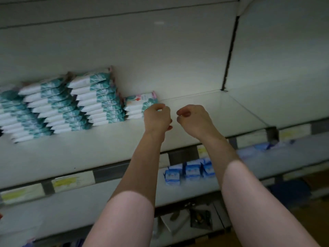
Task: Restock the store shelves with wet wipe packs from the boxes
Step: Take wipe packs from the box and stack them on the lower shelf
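The left grip (156, 118) was held loosely curled with nothing in it, just beside the short stack of white-and-teal soft plastic wet wipe packs (138, 106). The right grip (194, 120) was likewise curled and empty, near it. The packs were judged light, pliant and slick, best taken across the broad faces. Taller stacks (99, 98) were ranged leftward on the dimly lit white metal shelf (213, 107).

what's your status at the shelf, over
Empty, loosely curled: left grip, right grip, over the shelf. Short stack of wet wipe packs beside left grip. Nothing seen in the way.
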`<state>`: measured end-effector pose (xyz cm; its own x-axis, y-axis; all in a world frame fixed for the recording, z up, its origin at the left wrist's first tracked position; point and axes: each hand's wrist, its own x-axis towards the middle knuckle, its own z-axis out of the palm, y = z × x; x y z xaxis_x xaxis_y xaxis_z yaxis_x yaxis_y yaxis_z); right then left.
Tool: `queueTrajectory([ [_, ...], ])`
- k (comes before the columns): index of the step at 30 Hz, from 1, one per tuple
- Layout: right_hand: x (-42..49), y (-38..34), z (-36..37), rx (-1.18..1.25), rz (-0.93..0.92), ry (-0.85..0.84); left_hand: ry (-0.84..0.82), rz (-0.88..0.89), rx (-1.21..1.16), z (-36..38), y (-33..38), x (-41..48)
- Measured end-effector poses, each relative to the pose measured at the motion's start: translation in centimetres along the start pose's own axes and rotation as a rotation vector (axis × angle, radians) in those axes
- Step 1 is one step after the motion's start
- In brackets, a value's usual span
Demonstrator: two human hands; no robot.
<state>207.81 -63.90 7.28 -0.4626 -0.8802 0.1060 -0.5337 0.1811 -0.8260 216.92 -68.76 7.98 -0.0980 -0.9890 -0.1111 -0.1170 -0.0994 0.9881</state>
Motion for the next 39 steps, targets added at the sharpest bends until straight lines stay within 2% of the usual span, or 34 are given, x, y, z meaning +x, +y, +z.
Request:
queueTrajectory([
  [8, -9.7, 2.8, -2.3, 0.057, 0.179, 0.290, -0.242, 0.026, 0.036, 1.3, -3.3, -7.9],
  [12, -15.8, 4.9, -4.0, 0.072, 0.304, 0.397, -0.370, -0.009, 0.139, 3.3, -5.1, -13.0],
  [15, -20.8, 6.2, -6.2, 0.038, 0.377, 0.511, -0.540, -0.005, 0.168, 5.3, -6.5, -17.4],
  [23, -34.2, 9.8, -14.1, -0.007, 0.552, 0.759, -0.836, 0.072, 0.210, 10.4, -7.4, -30.9],
  [28, -42.2, 13.3, -18.2, 0.058, 0.630, 0.853, -0.960, 0.126, 0.246, 13.4, -8.3, -39.9],
  [39, -62.2, 22.7, -28.8, 0.140, 0.875, 1.038, -1.279, 0.066, 0.427, 22.3, -13.4, -62.7],
])
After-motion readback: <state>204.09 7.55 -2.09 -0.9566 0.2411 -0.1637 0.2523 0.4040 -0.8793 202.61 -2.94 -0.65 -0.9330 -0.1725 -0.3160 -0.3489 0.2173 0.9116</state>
